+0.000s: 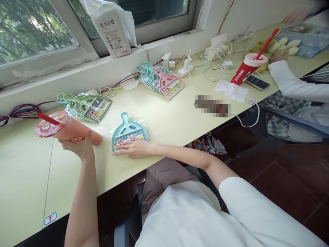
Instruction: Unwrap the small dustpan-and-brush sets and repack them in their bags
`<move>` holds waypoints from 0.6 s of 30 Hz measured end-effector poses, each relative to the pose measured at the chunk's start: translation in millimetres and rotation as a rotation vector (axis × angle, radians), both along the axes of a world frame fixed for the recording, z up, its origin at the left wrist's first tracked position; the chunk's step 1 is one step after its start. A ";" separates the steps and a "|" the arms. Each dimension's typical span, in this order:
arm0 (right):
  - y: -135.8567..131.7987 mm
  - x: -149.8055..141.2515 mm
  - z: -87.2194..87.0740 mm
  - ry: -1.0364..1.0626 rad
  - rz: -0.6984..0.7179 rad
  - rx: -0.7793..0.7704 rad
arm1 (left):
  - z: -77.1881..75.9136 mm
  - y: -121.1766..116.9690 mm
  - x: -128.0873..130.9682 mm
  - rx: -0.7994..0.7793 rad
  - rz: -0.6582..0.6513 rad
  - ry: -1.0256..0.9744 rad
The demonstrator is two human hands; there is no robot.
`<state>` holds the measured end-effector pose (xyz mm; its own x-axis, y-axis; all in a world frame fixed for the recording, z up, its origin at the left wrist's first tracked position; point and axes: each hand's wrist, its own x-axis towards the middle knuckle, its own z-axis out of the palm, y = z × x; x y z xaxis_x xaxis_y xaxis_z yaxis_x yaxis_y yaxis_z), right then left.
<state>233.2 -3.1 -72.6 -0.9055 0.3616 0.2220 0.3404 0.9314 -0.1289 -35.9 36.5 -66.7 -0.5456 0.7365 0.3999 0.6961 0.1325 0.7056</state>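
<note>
My left hand [78,147] is wrapped round a tall pink drink cup [74,132] with a patterned sealed lid and a red straw. The cup is at the left of the desk. My right hand [135,147] rests with fingers stretched out over the lower edge of a light-blue mini dustpan and brush set [125,132] in clear plastic wrap. This set lies flat on the desk in front of me, its looped handle pointing to the window. Part of its printed label is hidden under my fingers.
Wrapped green dustpan sets [86,106] lie behind the cup; a pile of blue sets [147,77] with a pink set [168,82] sits by the wall. A red cup [244,70], a phone [257,82] and white cables are near another person's arm [290,82] at right.
</note>
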 end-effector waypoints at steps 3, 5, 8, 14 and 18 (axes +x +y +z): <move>-0.4 48.4 25.6 0.094 -0.154 0.008 | -2.5 -19.6 1.3 0.138 0.091 0.055; 2.0 117.7 38.5 0.268 -0.515 0.011 | -5.1 -39.7 8.9 0.256 0.168 0.102; 2.3 252.0 41.2 0.678 -1.063 0.140 | -7.6 -68.7 23.7 0.333 0.202 0.079; -36.2 422.2 14.5 0.945 -1.615 0.133 | -10.9 -74.8 47.4 0.083 -0.152 0.017; -49.8 426.8 -3.1 0.987 -1.576 0.044 | -17.9 -42.5 50.2 -0.155 -0.268 -0.078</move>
<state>660.0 -52.9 -75.7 0.6641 0.6154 0.4246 0.6124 -0.1219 -0.7811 14.3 -5.9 -84.6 -0.3486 0.9069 0.2368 0.6656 0.0616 0.7438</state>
